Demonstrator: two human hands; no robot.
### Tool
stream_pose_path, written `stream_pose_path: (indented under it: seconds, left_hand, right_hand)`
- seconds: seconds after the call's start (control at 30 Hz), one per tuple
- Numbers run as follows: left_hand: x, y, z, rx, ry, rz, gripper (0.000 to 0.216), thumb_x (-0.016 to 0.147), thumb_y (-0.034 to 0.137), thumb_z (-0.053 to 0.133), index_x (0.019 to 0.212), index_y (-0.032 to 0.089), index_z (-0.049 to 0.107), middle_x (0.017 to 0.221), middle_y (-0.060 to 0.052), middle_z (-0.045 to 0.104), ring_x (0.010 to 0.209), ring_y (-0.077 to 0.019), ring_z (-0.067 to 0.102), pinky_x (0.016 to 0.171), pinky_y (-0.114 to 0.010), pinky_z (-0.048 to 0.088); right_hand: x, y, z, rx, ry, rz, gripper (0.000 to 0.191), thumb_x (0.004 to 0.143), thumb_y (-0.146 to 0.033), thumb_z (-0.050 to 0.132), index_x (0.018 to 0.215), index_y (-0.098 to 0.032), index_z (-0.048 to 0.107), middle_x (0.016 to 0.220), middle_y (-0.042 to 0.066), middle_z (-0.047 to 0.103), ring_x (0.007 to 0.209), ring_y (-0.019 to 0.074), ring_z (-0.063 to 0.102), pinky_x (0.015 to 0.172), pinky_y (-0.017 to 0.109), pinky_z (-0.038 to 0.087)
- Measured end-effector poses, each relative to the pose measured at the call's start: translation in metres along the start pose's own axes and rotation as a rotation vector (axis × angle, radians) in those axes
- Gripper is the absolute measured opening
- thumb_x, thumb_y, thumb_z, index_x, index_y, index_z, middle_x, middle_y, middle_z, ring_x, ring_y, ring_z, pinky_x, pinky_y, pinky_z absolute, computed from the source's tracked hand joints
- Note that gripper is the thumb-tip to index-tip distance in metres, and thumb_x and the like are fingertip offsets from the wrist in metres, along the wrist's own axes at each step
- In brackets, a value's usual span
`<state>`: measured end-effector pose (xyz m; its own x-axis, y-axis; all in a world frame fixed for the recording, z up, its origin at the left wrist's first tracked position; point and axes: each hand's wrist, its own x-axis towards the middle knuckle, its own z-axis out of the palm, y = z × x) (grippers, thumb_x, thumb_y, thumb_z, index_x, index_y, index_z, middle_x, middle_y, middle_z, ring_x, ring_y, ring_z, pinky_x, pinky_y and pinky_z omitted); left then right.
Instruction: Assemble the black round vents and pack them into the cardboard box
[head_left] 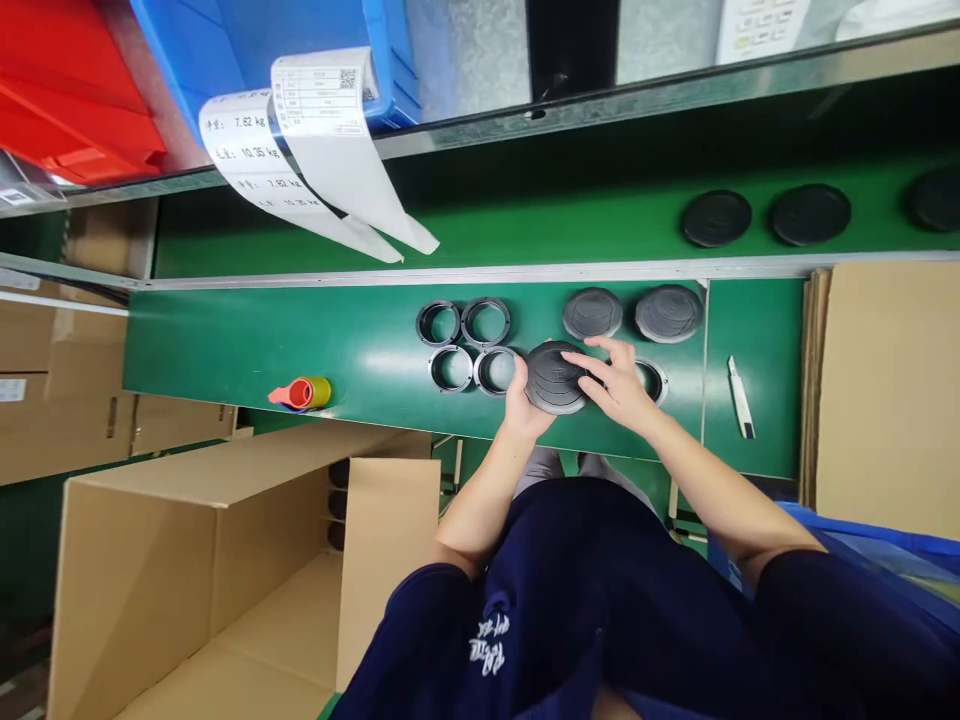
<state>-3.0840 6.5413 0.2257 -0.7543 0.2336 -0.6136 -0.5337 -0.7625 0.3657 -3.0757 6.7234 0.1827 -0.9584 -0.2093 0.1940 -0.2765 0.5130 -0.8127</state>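
Note:
My left hand (pixel 523 408) grips a black round cap (pixel 553 375) from its left side and from below, just above the green bench. My right hand (pixel 619 385) rests its spread fingertips on the cap's top and right edge without wrapping round it. Several black rings (pixel 486 322) stand close together to the left of the held cap. Another ring (pixel 652 380) lies partly hidden behind my right hand. Beyond the hands sit two similar black caps, a smaller one (pixel 592 313) and a larger one (pixel 669 312).
A tape roll with a red holder (pixel 304 393) lies at the bench's left. At right are a utility knife (pixel 740 397) and cardboard sheets (pixel 885 390). An open carton (pixel 142 570) stands front left. Printed label strips (pixel 330 150) hang from the shelf by a blue bin (pixel 394 60); more caps (pixel 810 214) sit behind.

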Motion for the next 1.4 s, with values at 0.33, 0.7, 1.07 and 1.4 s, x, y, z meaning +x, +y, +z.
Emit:
stream_pose_path:
  seconds: [0.33,0.7,1.07,1.4]
  left_hand:
    - [-0.035,-0.04,-0.01,0.101,0.017,-0.117,0.08,0.103,0.075,0.027,0.135,0.014,0.066,0.12,-0.021,0.076,0.123,-0.0379,0.07,0.105,-0.065,0.053]
    - [-0.048,-0.058,-0.049,0.075,0.135,-0.159,0.081,0.099,0.081,0.034,0.126,0.014,0.071,0.127,-0.017,0.075,0.132,-0.0356,0.064,0.118,-0.055,0.047]
    - [-0.052,-0.037,-0.091,0.13,0.367,-0.102,0.062,0.101,0.069,0.044,0.131,0.018,0.064,0.127,-0.019,0.068,0.122,-0.0293,0.067,0.11,-0.051,0.053]
    - [-0.049,-0.035,-0.121,0.213,0.627,-0.208,0.031,0.108,0.039,0.049,0.101,0.016,0.069,0.101,-0.011,0.073,0.09,-0.0178,0.072,0.091,-0.032,0.06]
  right_hand:
    - [-0.026,0.004,-0.006,0.114,-0.152,0.107,0.076,0.109,-0.065,0.018,0.11,-0.027,0.084,0.145,0.01,0.059,0.138,0.033,0.043,0.125,0.06,0.03]
    - [-0.084,-0.012,0.025,-0.166,-0.441,-0.219,0.097,0.091,-0.07,0.066,0.168,-0.019,0.036,0.172,0.021,0.028,0.158,0.0448,0.023,0.126,0.069,0.026]
    - [-0.023,0.033,0.075,-0.471,-0.327,-0.015,0.115,0.076,-0.065,0.084,0.168,-0.016,0.035,0.174,0.026,0.017,0.153,0.055,0.025,0.124,0.077,0.01]
    - [0.005,-0.005,0.091,-0.474,-0.394,-0.023,0.077,0.105,-0.052,0.041,0.169,-0.01,0.03,0.177,0.016,0.018,0.164,0.0349,0.016,0.135,0.058,0.011]
